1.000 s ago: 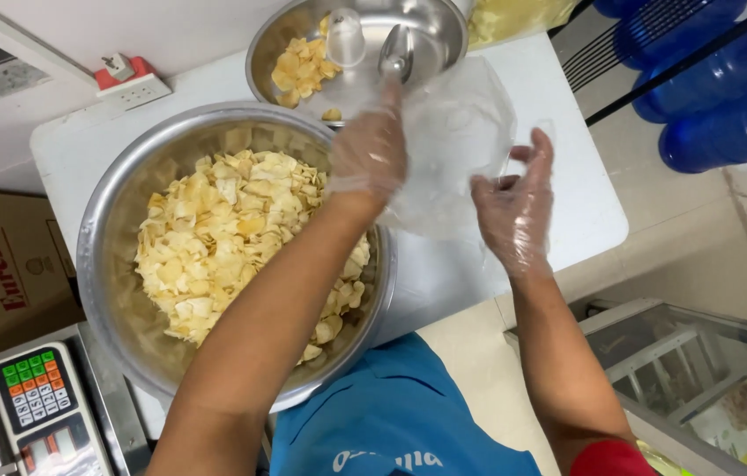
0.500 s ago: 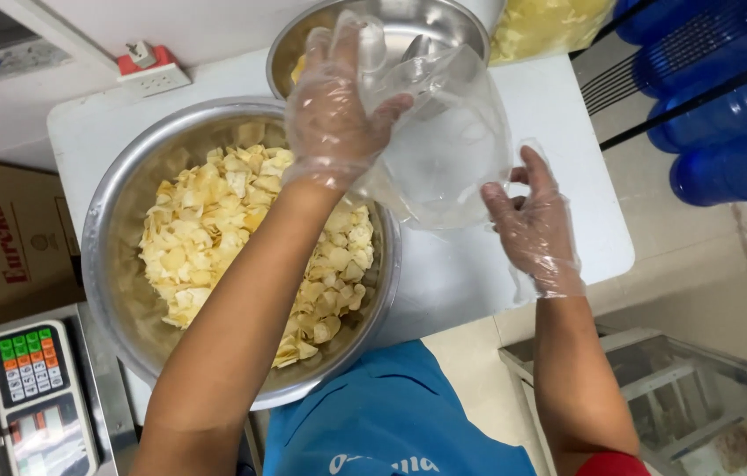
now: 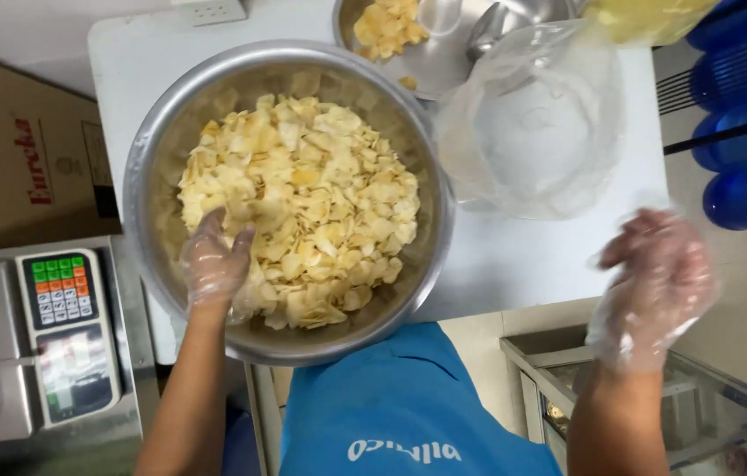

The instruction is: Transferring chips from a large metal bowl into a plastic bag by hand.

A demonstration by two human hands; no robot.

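Observation:
A large steel bowl (image 3: 135, 176) heaped with pale yellow chips (image 3: 312, 194) stands on a white table (image 3: 523, 264). My left hand (image 3: 215, 264), in a thin clear glove, lies on the chips at the bowl's near left side with its fingers spread into them. A clear plastic bag (image 3: 541, 132) sits puffed up on the table to the right of the bowl, with neither hand on it. My gloved right hand (image 3: 655, 286) hovers past the table's near right corner, blurred, fingers loosely apart and nothing in it.
A smaller steel bowl (image 3: 453, 62) with a few chips and a scoop stands behind the bag. A weighing scale (image 3: 65, 335) and a cardboard box (image 3: 12, 159) are at the left. Blue bottles (image 3: 743, 132) stand at the right, and a glass case (image 3: 726, 405) lies below.
My left hand let go of the clear bag and dropped into the big bowl of chips. My right hand pulled back from the bag towards me. The bag now rests on the table.

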